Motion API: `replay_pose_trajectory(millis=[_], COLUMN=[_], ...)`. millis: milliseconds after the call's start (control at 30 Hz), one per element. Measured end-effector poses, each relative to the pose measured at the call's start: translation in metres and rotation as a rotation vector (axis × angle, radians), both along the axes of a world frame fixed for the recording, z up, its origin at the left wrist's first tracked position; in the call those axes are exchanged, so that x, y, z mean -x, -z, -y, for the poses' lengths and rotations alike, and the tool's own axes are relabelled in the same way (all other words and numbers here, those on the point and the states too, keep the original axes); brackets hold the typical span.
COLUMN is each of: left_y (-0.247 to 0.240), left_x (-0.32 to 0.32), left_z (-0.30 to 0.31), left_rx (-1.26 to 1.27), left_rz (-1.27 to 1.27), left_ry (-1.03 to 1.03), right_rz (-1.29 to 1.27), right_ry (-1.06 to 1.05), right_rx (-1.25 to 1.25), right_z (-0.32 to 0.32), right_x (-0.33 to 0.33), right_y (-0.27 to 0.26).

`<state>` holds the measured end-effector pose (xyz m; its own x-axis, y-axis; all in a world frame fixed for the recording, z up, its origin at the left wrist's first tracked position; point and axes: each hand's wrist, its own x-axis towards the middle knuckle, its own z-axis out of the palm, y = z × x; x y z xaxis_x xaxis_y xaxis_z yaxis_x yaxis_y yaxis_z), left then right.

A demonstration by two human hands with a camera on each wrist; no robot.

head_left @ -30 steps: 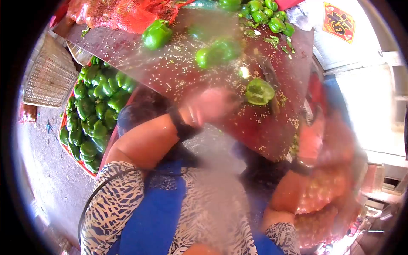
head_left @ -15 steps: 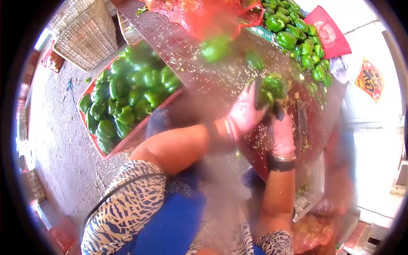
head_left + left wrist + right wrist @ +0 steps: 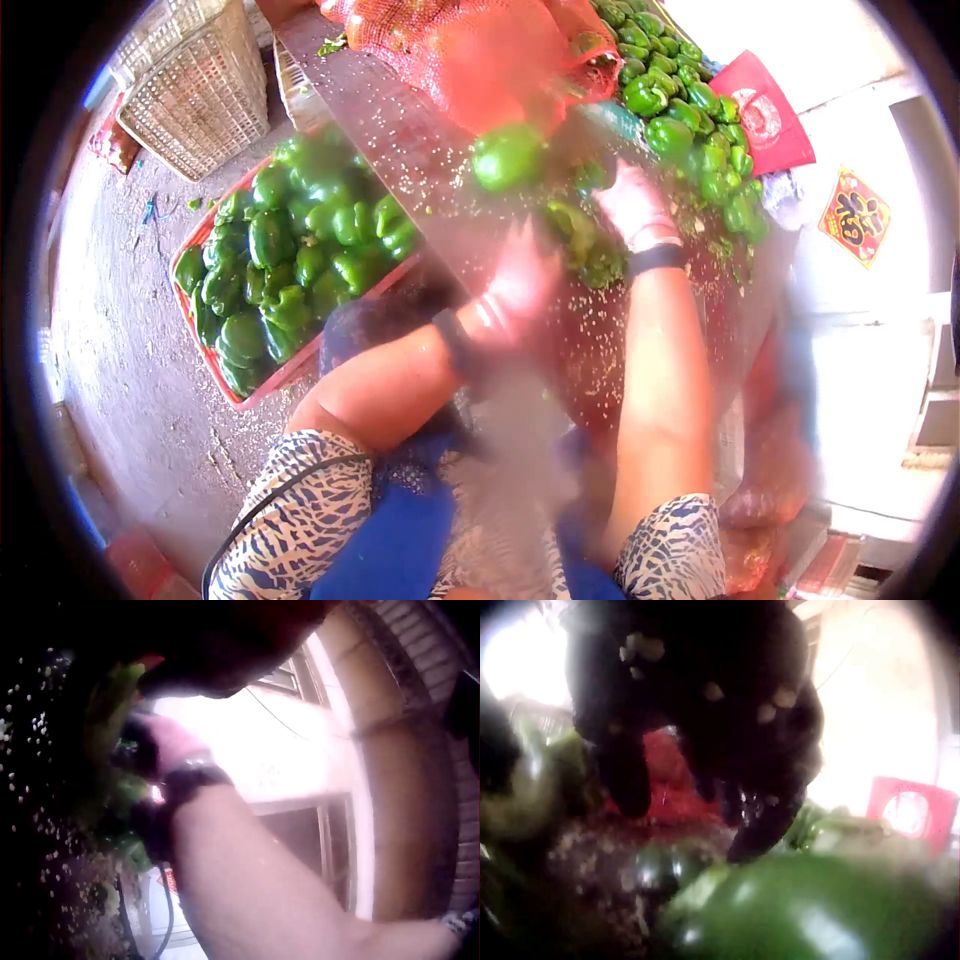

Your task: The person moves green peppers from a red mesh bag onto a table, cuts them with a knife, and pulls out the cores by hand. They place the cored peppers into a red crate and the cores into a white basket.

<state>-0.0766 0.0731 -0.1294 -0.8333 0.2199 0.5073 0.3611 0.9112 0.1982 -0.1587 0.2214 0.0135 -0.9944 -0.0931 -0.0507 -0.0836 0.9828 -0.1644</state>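
Note:
In the head view, my left hand (image 3: 525, 270), in a pink glove and blurred, holds a cut green bell pepper (image 3: 580, 240) at its fingertips over the dark red table. Farther right, my right hand (image 3: 635, 205) reaches forward over the table, the fingers hanging over a smaller green pepper (image 3: 592, 178). The right wrist view shows its dark gloved fingers (image 3: 769, 825) spread and bent downward, with pale seeds stuck on them and nothing between them. A large green pepper (image 3: 802, 907) shines just below. In the left wrist view, my right forearm crosses behind dim pepper pieces (image 3: 112, 712).
A whole pepper (image 3: 510, 157) sits beside a red mesh sack (image 3: 420, 45). Many peppers are heaped at the back right (image 3: 665, 85), near a red bag (image 3: 765, 115). A red-rimmed crate (image 3: 240, 400) of peppers stands at left, with a woven basket (image 3: 200, 100) behind. Seeds litter the table (image 3: 410, 160).
The right hand has come from the side to the cut pepper, then left it and reached forward. The left hand has drawn back leftward with the cut pepper. The head view has swung.

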Motion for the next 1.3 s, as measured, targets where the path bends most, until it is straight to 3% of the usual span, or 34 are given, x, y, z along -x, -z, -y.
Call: replay_pose_trajectory(millis=[33, 67, 133, 200, 267, 300, 367, 467, 533, 600, 667, 700, 733, 800, 900, 967, 1000, 1067, 1133, 1200, 1233, 1267, 1300], left_y=[-0.029, -0.058, -0.102, -0.106, -0.111, -0.109, -0.113, -0.110, -0.112, -0.119, -0.122, -0.121, -0.121, -0.128, -0.119, -0.115, -0.110, -0.071, -0.048, -0.054, -0.061, -0.063, -0.057], left_x=[-0.008, -0.015, -0.023, -0.022, -0.019, -0.017, -0.021, -0.017, -0.017, -0.020, -0.028, -0.031, -0.034, -0.039, -0.038, -0.028, -0.020, 0.001, 0.015, 0.018, 0.012, 0.008, 0.008], left_z=[0.004, 0.008, 0.021, 0.025, 0.032, 0.034, 0.046, 0.043, 0.039, 0.028, 0.028, 0.029, 0.029, 0.030, 0.028, 0.029, 0.031, 0.020, 0.012, 0.018, 0.024, 0.031, 0.035], left_rx=[-0.632, -1.110, -1.222, -1.463, -1.703, -1.767, -1.931, -1.920, -1.875, -1.682, -1.507, -1.300, -1.095, -1.088, -1.113, -1.386, -1.517, -1.629, -1.794, -1.992, -2.099, -2.203, -1.900], left_rz=[0.249, 0.353, 0.117, 0.151, 0.224, 0.247, 0.456, 0.554, 0.623, 0.560, 0.453, 0.349, 0.250, 0.177, 0.415, 0.575, 0.651, 0.409, 0.227, 0.264, 0.342, 0.419, 0.438], left_ry=[0.132, 0.125, 0.010, -0.008, 0.049, 0.079, 0.137, 0.275, 0.369, 0.365, 0.373, 0.322, 0.274, 0.190, 0.023, -0.103, -0.174, -0.100, 0.026, 0.043, 0.013, -0.015, -0.028], right_rz=[0.033, 0.060, 0.150, 0.199, 0.233, 0.142, 0.139, 0.498, 0.597, 0.493, 0.666, 0.311, 0.329, 0.255, 0.208, 0.032, -0.097, -0.345, -0.249, 0.029, 0.025, -0.071, -0.168], right_ry=[0.075, 0.093, 0.139, 0.238, 0.388, 0.486, 0.403, 0.158, 0.144, 0.206, 0.222, 0.149, 0.179, 0.137, 0.220, 0.339, 0.327, 0.297, 0.014, 0.123, 0.172, 0.200, 0.227], right_rx=[-0.162, -0.282, -0.350, -0.287, 0.217, 0.655, 1.404, 2.038, 2.003, 1.726, 1.788, 1.419, 1.350, 1.211, 0.215, -0.370, -0.356, -0.317, 0.582, 0.647, 0.664, 0.673, 0.678], right_z=[0.002, 0.001, 0.034, 0.027, 0.003, -0.014, -0.021, -0.008, -0.006, 0.012, 0.006, -0.005, 0.002, -0.011, -0.021, -0.012, -0.004, 0.027, 0.063, 0.101, 0.098, 0.116, 0.136], right_x=[0.011, 0.021, 0.011, 0.019, 0.022, 0.019, -0.008, -0.055, -0.068, -0.084, -0.107, -0.120, -0.125, -0.132, -0.142, -0.142, -0.136, -0.115, -0.081, -0.044, 0.000, 0.002, 0.003], right_y=[0.025, 0.048, 0.008, 0.004, -0.006, -0.004, -0.016, -0.046, -0.043, -0.045, -0.029, -0.017, -0.032, -0.036, -0.043, -0.058, -0.065, -0.074, -0.064, -0.054, -0.002, 0.003, 0.007])
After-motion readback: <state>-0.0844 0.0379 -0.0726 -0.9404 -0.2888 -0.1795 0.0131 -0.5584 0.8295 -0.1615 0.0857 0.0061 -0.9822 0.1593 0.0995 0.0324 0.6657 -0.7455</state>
